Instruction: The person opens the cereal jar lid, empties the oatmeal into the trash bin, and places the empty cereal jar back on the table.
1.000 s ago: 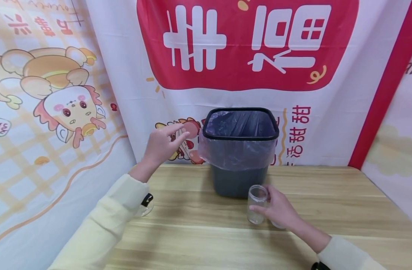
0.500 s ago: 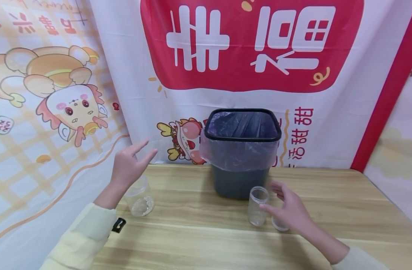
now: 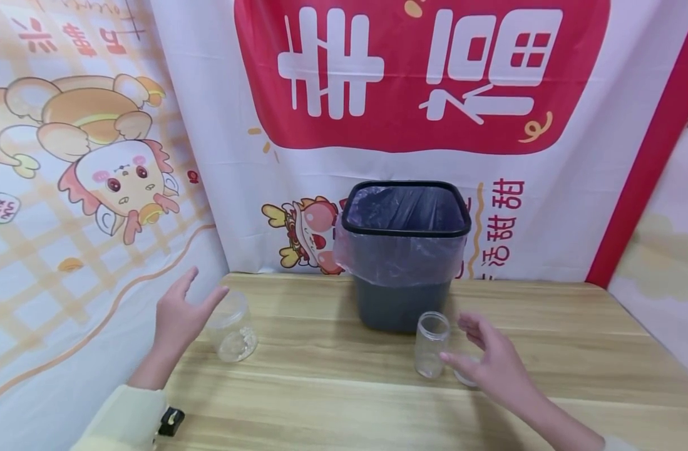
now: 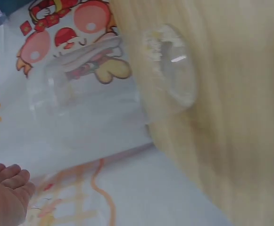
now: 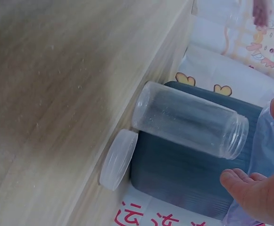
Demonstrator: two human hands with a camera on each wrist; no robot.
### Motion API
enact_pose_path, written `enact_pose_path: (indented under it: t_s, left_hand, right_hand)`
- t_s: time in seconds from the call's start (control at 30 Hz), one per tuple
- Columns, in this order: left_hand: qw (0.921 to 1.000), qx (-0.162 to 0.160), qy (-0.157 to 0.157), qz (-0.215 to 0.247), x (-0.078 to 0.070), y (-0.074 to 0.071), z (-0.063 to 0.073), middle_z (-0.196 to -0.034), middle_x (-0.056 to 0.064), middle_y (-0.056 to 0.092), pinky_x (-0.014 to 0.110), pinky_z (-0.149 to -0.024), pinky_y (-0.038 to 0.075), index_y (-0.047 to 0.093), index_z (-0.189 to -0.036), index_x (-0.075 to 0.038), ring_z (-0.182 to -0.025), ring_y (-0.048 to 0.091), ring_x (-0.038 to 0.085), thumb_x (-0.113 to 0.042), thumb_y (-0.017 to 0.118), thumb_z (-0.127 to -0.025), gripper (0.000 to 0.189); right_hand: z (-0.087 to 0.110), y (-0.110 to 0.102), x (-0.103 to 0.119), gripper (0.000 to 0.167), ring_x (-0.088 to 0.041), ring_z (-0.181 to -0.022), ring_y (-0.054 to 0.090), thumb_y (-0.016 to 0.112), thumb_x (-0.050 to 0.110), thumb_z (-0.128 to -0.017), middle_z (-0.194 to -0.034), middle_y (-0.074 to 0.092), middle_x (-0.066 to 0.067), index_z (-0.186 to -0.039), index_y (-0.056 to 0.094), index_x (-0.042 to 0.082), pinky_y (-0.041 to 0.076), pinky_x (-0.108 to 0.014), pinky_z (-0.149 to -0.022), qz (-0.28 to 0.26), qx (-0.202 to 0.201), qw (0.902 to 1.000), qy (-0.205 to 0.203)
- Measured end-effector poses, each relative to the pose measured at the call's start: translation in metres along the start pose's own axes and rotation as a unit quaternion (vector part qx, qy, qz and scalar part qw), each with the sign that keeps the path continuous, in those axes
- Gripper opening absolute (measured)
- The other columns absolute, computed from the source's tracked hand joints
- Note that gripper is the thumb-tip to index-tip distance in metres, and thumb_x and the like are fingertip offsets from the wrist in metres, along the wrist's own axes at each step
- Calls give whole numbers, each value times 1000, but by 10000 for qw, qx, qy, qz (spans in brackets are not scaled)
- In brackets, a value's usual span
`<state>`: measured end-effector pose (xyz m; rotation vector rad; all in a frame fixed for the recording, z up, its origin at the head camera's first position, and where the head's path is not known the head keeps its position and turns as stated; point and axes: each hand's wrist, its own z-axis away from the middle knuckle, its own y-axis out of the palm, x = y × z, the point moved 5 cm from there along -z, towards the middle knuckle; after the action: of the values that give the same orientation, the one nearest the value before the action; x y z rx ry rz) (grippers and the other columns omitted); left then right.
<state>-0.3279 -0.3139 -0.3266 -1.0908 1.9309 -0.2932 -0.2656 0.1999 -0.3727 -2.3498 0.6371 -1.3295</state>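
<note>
A slim clear jar stands upright and uncapped in front of the bin. Just to its right is my right hand, thumb and fingers spread, holding nothing. A white screw lid lies on the table beside the jar, partly hidden behind that hand in the head view. At the far left stands a wider clear jar with white bits at its bottom. My left hand is beside this jar with thumb and fingers apart, overlapping its edge in the head view. In the left wrist view the left hand's fingers hold nothing.
A dark grey bin with a black rim and a translucent purple liner stands at the back of the wooden table. Printed cloth hangs behind and along both sides.
My left hand has moved left and down, away from the bin to the wide jar. The right hand has let go of the slim jar and drawn slightly right; the jar stays standing.
</note>
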Motion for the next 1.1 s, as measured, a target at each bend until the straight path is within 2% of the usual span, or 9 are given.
enact_pose_path:
  t_s: [0.1, 0.17, 0.4, 0.6, 0.7, 0.87, 0.97, 1.1]
  left_hand:
    - [9993, 163, -322, 126, 16, 3, 10, -142, 28, 43, 56, -105, 32, 35, -145, 7, -130, 39, 46, -43, 75, -83, 89]
    - [9982, 295, -487, 206, 24, 5, 16, -144, 29, 41, 56, -106, 31, 29, -147, 8, -132, 37, 45, -44, 76, -82, 96]
    - [9863, 1096, -1132, 483, 46, 20, 31, -150, 31, 25, 55, -111, 22, 7, -151, 7, -138, 25, 46, -47, 76, -81, 113]
    - [9725, 1599, -1544, 691, 57, 30, 35, -152, 33, 18, 53, -113, 18, -2, -151, 6, -140, 19, 46, -47, 76, -81, 117]
    - [9660, 1853, -1585, 865, 60, 35, 37, -152, 34, 18, 55, -112, 19, 1, -151, 6, -140, 19, 47, -44, 78, -81, 116]
    - [9590, 2049, -1551, 1193, 67, 46, 38, -150, 30, 29, 57, -111, 20, 13, -153, 2, -139, 23, 46, -37, 81, -79, 108]
    - [9558, 2110, -1607, 1266, 71, 52, 39, -150, 28, 31, 58, -111, 20, 17, -153, 0, -138, 24, 45, -36, 81, -78, 105]
    - [9501, 2210, -1807, 1256, 77, 56, 42, -149, 30, 30, 58, -111, 19, 17, -152, 2, -138, 24, 47, -34, 82, -78, 104]
  right_hand:
    - [6, -1, 5, 70, -38, -112, 58, 88, 16, -71, -121, 60, -22, -125, 51, -8, 41, -11, -92, -87, -34, 10000, -7]
    - [10, -1, 9, 71, -37, -112, 58, 88, 16, -70, -122, 60, -21, -126, 51, -7, 38, -7, -92, -130, -64, 9999, -28]
    - [26, 0, 22, 68, -34, -110, 59, 88, 15, -70, -121, 62, -17, -125, 53, -5, 39, -8, -91, -70, -81, 9998, -157]
    - [37, 6, 28, 68, -21, -107, 61, 90, 16, -67, -118, 64, -13, -122, 56, -2, 42, -10, -90, -156, -65, 9997, -172]
    - [41, 10, 29, 68, -18, -108, 61, 90, 18, -68, -118, 64, -9, -123, 56, 0, 45, -15, -90, -193, 89, 9998, -63]
    - [45, 17, 32, 67, -26, -110, 61, 88, 22, -71, -120, 63, -7, -125, 55, 1, 49, -27, -92, -303, 402, 9986, 142]
    - [48, 22, 35, 65, -26, -108, 61, 87, 26, -72, -120, 63, -6, -124, 56, 2, 50, -30, -91, -294, 521, 9982, 31]
    - [53, 31, 34, 64, -22, -108, 61, 87, 25, -73, -120, 62, -2, -124, 56, 3, 49, -26, -91, -451, 738, 9960, -227]
